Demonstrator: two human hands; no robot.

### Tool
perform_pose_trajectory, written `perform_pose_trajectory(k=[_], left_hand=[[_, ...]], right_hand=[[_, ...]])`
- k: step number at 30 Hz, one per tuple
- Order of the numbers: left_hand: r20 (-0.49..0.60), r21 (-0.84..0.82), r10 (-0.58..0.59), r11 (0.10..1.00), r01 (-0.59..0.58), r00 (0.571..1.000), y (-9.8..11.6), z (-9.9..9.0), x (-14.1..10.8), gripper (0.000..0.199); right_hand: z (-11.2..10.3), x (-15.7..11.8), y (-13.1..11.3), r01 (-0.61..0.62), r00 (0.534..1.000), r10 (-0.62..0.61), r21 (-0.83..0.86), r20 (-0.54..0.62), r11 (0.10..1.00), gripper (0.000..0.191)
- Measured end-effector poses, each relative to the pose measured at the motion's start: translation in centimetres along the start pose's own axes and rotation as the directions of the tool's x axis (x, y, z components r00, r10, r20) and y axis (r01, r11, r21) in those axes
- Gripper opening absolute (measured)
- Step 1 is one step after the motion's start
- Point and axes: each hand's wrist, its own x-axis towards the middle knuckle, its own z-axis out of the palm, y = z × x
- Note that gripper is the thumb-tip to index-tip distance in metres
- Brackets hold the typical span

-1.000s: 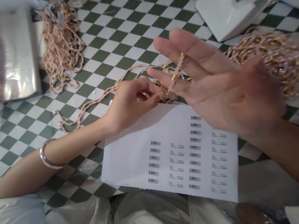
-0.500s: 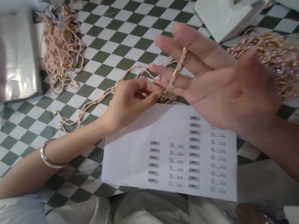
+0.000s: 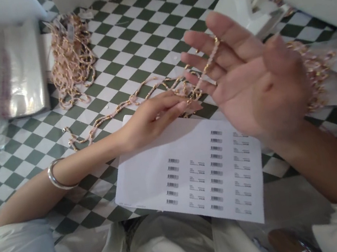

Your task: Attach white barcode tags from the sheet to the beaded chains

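Pink-and-gold beaded strands [image 3: 125, 103] lie in a loose line across the checkered surface. At their right end my left hand [image 3: 160, 116] is closed, with its thumb against the fingers and a bit of the strands at the fingertips. My right hand [image 3: 244, 73] is palm up with its fingers spread, and one beaded strand [image 3: 208, 64] runs across them, its end caught between two fingers. Beneath my left hand is a white sheet [image 3: 150, 168] with rows of barcode labels.
A pile of similar strands with tags [image 3: 71, 56] lies at the back left, beside a stack of clear plastic bags [image 3: 2, 72]. More beads [image 3: 318, 69] lie behind my right hand. A white holder [image 3: 235, 5] stands at the back right.
My right hand has moved up and slightly outward, drawing the strand longer. The fingers of my left hand have straightened out of a pinch and reach a little further right.
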Motion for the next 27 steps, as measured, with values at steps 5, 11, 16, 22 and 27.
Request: perform_pose_trajectory(k=[5,11,16,22,27], left_hand=[[-0.021,-0.125,0.057,0.990,-0.059,0.998,0.7,-0.3,-0.2,0.047],[0.043,-0.365,-0.201,0.909,0.202,0.979,1.6,0.1,-0.3,0.034],[0.108,-0.489,-0.260,0.826,0.279,0.960,1.6,0.1,-0.3,0.031],[0.047,-0.438,-0.133,0.888,0.141,0.990,1.6,-0.3,-0.3,0.027],[-0.027,-0.372,-0.169,0.916,0.147,0.985,2.4,-0.2,-0.2,0.020]], right_hand=[[0.0,0.0,0.5,0.033,0.999,-0.034,0.044,0.027,0.998,0.043],[-0.3,0.1,0.8,0.085,0.995,-0.079,-0.096,0.063,0.992,0.042],[-0.5,0.2,0.6,0.002,0.998,0.002,-0.080,0.058,0.997,0.044],[-0.7,0.7,0.9,0.008,0.998,-0.002,-0.085,0.068,0.996,0.046],[-0.6,0.8,2.1,-0.067,0.991,0.088,-0.190,0.104,0.979,0.052]])
